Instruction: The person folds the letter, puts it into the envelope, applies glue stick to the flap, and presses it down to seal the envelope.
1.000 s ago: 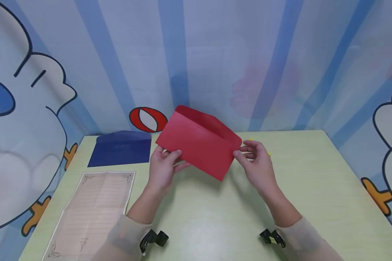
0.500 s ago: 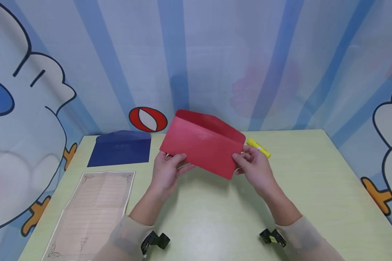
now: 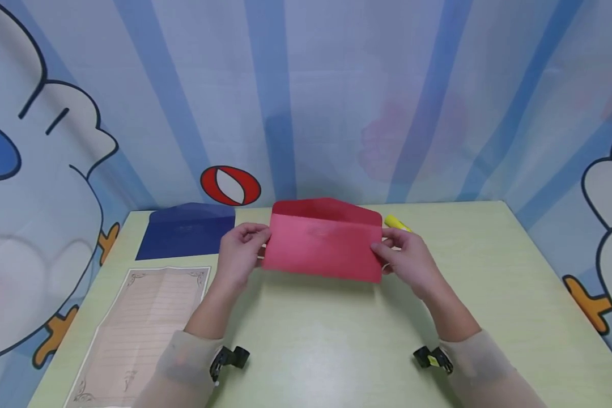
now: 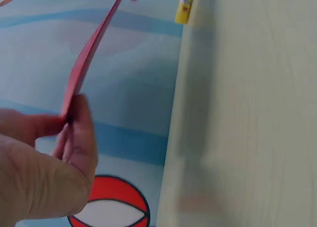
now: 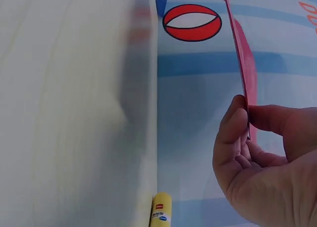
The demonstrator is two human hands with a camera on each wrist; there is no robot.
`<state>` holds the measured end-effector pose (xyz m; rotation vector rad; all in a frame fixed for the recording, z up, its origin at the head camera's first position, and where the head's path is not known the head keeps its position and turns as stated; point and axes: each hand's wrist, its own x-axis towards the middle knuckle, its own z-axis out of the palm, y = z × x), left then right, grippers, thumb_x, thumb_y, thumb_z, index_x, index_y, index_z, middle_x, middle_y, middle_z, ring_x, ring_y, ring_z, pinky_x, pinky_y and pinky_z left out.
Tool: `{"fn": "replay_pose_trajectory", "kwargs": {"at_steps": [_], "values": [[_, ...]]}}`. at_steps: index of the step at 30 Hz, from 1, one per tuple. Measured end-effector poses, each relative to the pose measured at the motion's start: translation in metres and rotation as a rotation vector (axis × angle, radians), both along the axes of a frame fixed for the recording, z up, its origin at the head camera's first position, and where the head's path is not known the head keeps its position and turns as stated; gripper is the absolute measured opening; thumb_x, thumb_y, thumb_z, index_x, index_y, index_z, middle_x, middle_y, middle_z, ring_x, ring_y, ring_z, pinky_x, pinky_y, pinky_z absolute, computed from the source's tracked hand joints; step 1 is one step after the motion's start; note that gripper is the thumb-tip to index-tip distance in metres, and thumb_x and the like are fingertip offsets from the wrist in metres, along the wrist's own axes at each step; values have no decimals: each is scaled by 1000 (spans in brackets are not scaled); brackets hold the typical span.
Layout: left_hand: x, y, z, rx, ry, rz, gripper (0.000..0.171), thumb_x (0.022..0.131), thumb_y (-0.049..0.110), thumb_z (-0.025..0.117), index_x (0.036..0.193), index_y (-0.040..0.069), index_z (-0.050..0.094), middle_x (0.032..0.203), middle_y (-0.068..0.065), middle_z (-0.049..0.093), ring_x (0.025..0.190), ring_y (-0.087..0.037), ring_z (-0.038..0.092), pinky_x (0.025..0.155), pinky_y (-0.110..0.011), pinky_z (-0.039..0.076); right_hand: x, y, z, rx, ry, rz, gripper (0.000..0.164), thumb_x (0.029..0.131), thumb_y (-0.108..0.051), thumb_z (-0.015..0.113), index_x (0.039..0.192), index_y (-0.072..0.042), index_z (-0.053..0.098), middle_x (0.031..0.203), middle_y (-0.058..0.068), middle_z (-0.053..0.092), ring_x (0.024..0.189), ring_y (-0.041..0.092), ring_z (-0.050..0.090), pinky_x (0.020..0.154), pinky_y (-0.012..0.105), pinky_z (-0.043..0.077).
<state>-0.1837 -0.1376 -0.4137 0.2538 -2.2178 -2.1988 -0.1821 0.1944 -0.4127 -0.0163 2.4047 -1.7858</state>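
A red envelope (image 3: 321, 246) with its flap raised is held above the table, roughly level, its front facing the head camera. My left hand (image 3: 239, 255) pinches its left edge between thumb and fingers. At the opposite edge my right hand (image 3: 408, 258) pinches it, thumb on the front and fingers behind. Both wrist views show the envelope edge-on, as a thin red strip (image 4: 89, 53) in the left one and a similar red strip (image 5: 240, 48) in the right one. Whether anything lies inside the envelope cannot be seen.
On the pale table (image 3: 489, 283), a dark blue envelope (image 3: 186, 235) lies at the back left. Nearer, a lined sheet of letter paper (image 3: 143, 323) has a decorated border. A yellow glue stick (image 3: 398, 223) lies behind my right hand. A patterned curtain (image 3: 326, 102) hangs behind the table.
The red envelope has come down and turned from tilted to nearly level. My left hand has shifted from its lower edge to its left edge. More of the glue stick shows than at first.
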Motion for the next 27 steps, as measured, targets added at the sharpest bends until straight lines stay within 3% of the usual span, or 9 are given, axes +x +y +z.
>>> {"fn": "replay_pose_trajectory", "kwargs": {"at_steps": [8, 12, 19, 27], "values": [[-6, -9, -12, -399, -147, -243, 28, 100, 10, 74, 125, -2, 67, 89, -13, 75, 69, -22, 74, 65, -34, 63, -7, 2, -12, 277, -2, 19, 45, 101, -21, 75, 138, 3, 62, 99, 15, 69, 79, 24, 69, 68, 36, 58], [-4, -3, -20, -578, -185, -305, 26, 98, 11, 77, 118, -1, 66, 82, -10, 73, 65, -21, 72, 64, -33, 60, -8, 1, -18, 391, -45, 36, 43, 101, -21, 75, 134, 2, 61, 102, 14, 68, 81, 25, 65, 66, 33, 53], [-1, 6, -27, -683, -187, -300, 29, 94, 10, 79, 117, -2, 66, 81, -9, 69, 66, -21, 68, 63, -31, 56, -10, -1, -27, 486, -109, 96, 49, 100, -14, 74, 142, 5, 59, 103, 12, 67, 83, 24, 62, 68, 31, 54], [-1, 12, -30, -738, -193, -314, 48, 90, 7, 81, 134, -4, 67, 74, -8, 67, 61, -21, 63, 58, -28, 51, -10, -2, -27, 527, -148, 109, 57, 98, -13, 76, 148, 6, 54, 107, 13, 66, 87, 25, 62, 69, 30, 54]]}}
